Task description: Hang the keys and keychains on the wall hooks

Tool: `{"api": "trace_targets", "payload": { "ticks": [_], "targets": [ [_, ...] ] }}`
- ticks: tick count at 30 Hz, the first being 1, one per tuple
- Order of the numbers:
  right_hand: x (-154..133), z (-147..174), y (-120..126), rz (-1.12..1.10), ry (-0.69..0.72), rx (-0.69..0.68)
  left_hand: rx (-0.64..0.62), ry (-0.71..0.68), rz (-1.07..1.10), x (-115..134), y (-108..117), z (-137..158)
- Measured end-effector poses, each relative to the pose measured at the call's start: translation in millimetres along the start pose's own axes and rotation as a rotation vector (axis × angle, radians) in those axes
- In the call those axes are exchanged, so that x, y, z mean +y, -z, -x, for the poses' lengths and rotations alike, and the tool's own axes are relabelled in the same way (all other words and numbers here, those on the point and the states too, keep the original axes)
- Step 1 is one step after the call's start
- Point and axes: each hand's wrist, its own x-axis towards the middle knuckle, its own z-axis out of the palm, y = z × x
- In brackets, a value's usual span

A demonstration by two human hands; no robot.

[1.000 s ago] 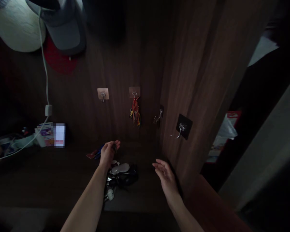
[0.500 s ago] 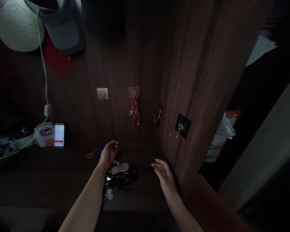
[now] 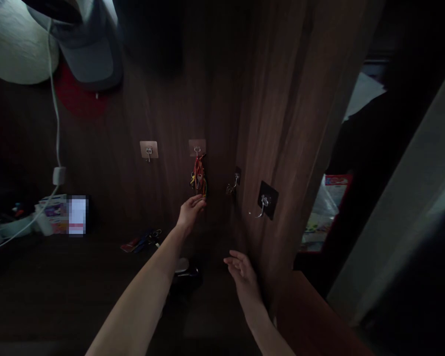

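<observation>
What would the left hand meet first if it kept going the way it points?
Likely the red-and-yellow bundle hanging from a wall hook: the left hand reaches up toward its lower end, fingers just below it. Contact is unclear in the dim light.

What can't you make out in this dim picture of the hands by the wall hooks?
- Left hand: whether its fingers hold anything; too dark, head view.
- Dark pile on the shelf: partly hidden behind the left forearm.
- Box label: blurred out.
- Cap: cut off by the top edge.
</observation>
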Motion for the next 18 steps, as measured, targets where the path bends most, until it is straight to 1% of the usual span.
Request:
{"api": "trace_targets", "payload": {
  "ticks": [3, 5, 10, 14, 18],
  "targets": [
    [1.7, -1.6, 0.1, 0.014, 0.0, -0.002, -0.023, -0.049, -0.084, -4.9, -27.2, -15.0],
    [4.1, -3.0, 0.2, 0.024, -0.002, -0.001, -0.029, -0.076, -0.102, -7.2, -42.7, -23.8],
    [8.5, -4.0, 0.4, 0.025, 0.004, 0.007, -0.033, -0.168, -0.118, -8.9, -74.5, -41.4],
    [10.2, -3.3, 0.7, 0.023, 0.021, 0.015, -0.029, -0.226, -0.155, -13.0, -90.1, -49.8],
    [11.8, -3.5, 0.2, 0.008, 0.024, 0.019, 0.001, -0.241, -0.225, -21.6, -91.8, -51.5]
  ]
}}
